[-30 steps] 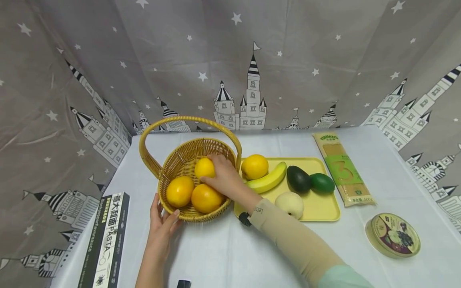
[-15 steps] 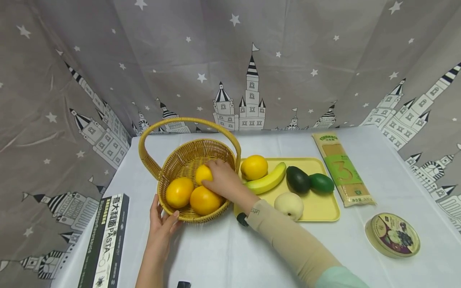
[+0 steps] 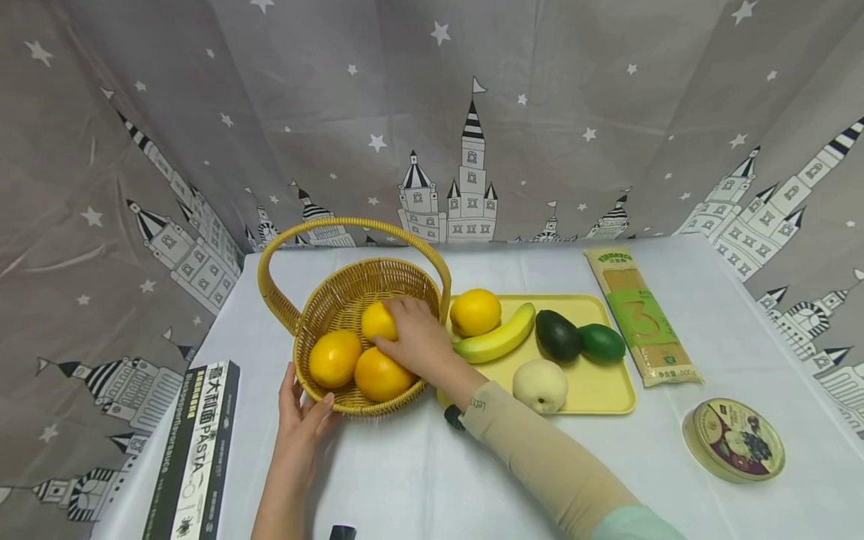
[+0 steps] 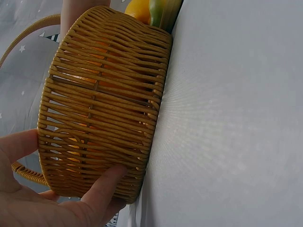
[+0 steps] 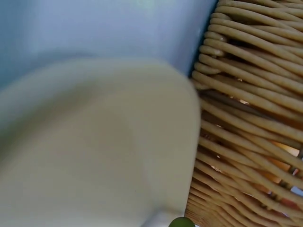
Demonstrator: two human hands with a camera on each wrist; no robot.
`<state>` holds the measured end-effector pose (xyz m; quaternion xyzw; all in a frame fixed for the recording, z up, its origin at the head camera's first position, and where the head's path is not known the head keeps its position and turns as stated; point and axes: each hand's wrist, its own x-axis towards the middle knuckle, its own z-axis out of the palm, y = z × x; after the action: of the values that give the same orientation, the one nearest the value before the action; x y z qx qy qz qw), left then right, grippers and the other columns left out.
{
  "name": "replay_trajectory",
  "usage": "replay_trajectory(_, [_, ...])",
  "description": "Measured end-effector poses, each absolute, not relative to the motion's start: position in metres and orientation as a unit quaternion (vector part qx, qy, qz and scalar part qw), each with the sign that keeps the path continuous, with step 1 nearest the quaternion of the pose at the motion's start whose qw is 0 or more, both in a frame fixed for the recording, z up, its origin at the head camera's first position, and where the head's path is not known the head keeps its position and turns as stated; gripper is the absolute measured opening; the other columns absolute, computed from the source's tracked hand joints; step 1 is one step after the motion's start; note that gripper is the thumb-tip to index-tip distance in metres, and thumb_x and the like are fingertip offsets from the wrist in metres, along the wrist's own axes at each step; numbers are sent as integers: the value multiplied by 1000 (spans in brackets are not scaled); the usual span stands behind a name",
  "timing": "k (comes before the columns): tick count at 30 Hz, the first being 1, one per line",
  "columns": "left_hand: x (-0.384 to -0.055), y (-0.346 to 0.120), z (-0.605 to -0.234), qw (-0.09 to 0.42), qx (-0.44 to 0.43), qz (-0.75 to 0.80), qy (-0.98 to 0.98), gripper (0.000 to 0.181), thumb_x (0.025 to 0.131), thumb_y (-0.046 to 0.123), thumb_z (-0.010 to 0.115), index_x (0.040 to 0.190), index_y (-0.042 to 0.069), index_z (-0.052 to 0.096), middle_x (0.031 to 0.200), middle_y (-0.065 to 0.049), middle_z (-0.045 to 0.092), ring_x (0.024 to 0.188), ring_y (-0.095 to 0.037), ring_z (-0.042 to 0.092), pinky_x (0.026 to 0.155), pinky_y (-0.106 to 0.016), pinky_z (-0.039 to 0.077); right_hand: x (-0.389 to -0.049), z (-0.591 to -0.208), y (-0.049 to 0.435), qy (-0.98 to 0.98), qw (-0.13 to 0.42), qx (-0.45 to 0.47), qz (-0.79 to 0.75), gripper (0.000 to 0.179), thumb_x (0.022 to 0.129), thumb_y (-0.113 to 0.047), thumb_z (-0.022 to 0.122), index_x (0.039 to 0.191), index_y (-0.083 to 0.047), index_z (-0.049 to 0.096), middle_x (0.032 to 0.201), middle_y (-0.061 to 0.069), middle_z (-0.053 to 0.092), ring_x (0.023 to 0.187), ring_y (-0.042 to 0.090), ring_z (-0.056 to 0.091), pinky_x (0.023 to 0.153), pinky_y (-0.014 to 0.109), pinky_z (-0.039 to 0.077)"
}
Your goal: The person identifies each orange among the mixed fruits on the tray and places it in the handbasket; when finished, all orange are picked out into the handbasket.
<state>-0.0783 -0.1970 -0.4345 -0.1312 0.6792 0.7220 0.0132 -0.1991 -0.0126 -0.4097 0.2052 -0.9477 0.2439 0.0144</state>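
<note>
In the head view a round wicker basket (image 3: 307, 375) with a tall handle leans a little toward the camera. My left hand (image 3: 297, 427) holds its near left side, thumb against the woven wall; the left wrist view shows that thumb (image 4: 106, 187) on the weave. Inside the basket, my right hand (image 3: 421, 341) grips an orange (image 3: 378, 321) from the right, its fingers partly hiding the fruit. Two larger oranges lie nearer the front, one at the left (image 3: 335, 358) and one below the right hand (image 3: 382, 375). In the right wrist view, a blurred sleeve (image 5: 104, 156) covers much of the picture.
Right of the basket, a yellow tray (image 3: 594, 397) bears an orange (image 3: 476, 311), a banana (image 3: 499, 337), an avocado (image 3: 557, 336), a green fruit (image 3: 602, 343) and a pale pear (image 3: 541, 386). A noodle packet (image 3: 641, 319), a round tin (image 3: 736, 440) and a pasta box (image 3: 196, 450) lie around.
My right hand stays in the basket on the orange, which has shifted only slightly. The left hand keeps its place on the basket.
</note>
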Motion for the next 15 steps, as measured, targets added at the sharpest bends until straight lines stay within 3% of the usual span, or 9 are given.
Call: replay_trajectory(15, [-78, -197, -432, 16, -130, 721, 681, 86, 99, 10, 52, 154, 34, -10, 159, -9, -13, 143, -29, 17, 100, -35, 41, -198, -411, -12, -935, 43, 211, 281, 70, 89, -49, 62, 147, -18, 39, 147, 4, 41, 130, 24, 39, 106, 41, 39])
